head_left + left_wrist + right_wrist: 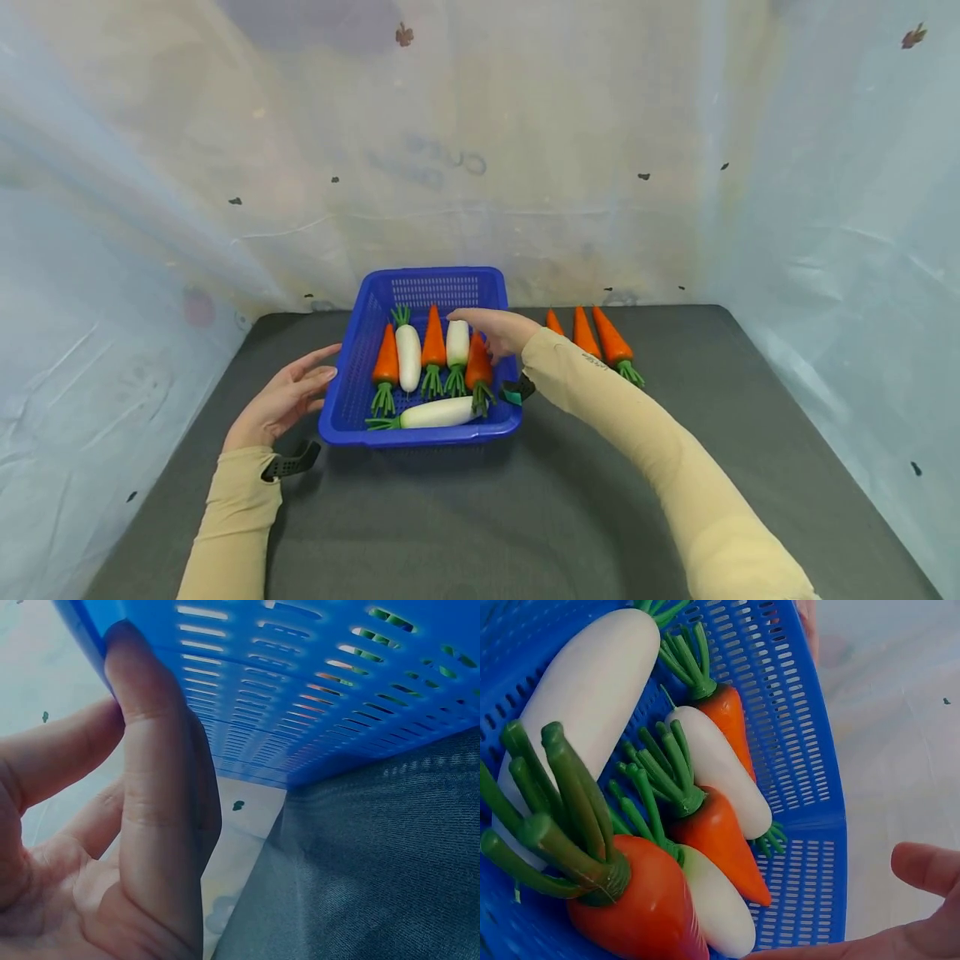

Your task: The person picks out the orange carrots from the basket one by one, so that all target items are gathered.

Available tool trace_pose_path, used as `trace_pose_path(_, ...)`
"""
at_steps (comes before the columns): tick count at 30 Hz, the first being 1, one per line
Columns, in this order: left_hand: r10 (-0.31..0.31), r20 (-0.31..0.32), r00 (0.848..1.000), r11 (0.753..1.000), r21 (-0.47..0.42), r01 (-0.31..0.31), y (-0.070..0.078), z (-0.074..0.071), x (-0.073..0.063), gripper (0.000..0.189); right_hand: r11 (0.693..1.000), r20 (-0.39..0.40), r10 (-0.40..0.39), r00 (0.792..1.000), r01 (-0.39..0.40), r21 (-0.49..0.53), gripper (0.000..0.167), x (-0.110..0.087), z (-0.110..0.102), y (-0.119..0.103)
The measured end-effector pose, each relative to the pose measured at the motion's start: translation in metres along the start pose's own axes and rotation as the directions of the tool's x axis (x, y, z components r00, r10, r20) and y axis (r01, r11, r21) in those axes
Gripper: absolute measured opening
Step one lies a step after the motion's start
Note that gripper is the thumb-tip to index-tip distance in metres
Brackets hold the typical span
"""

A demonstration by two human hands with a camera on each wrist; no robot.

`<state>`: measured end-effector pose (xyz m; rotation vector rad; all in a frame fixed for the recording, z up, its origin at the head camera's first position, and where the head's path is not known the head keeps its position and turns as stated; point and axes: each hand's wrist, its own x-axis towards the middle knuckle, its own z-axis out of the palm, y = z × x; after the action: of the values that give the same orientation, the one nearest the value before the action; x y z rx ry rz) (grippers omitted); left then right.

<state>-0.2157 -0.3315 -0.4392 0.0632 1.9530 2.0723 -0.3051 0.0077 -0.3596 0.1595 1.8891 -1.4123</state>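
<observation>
The left hand (281, 400) touches the basket (352, 342) at its left side, fingers loose. In the basket, on the table (420, 525), lie three carrots (432, 342) and three radishes (409, 358) — one crosswise in front. The right hand (504, 327) hovers by the rightmost carrot (477, 367) — grasping or released, I cannot tell. Farther right lie three more carrots (613, 337), partly behind the sleeve (630, 421).

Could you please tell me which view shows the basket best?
The head view, because it frames nearly the entire basket. The left wrist view mainly shows part of its slotted outside; the right wrist view, part of its inside.
</observation>
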Motion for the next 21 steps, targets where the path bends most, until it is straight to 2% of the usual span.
trace_pose_path(7, -0.007, -0.002, 1.000, 1.000, 0.030, 0.008, -0.0023, -0.0013, 0.0020, 0.062, 0.999, 0.018, 0.036, 0.999, -0.035, -0.011, 0.081, 0.0063, -0.0022, 0.0007)
trace_pose_path(13, -0.005, -0.002, 1.000, 1.000, 0.022, 0.005, 0.0000, -0.0018, 0.0028, 0.062, 0.998, 0.038, 0.019, 0.999, -0.017, -0.054, 0.081, 0.0055, 0.0006, 0.0008)
trace_pose_path(19, -0.005, 0.005, 1.000, 1.000, 0.022, 0.005, 0.0005, -0.0006, 0.0009, 0.062, 0.999, 0.013, 0.014, 1.000, -0.013, -0.032, 0.074, 0.0029, 0.0027, 0.0025)
trace_pose_path(21, -0.004, 0.001, 1.000, 1.000, 0.027, 0.004, 0.0004, -0.0003, 0.0005, 0.061, 0.999, 0.004, 0.027, 1.000, -0.026, -0.025, 0.076, 0.0029, 0.0028, 0.0035)
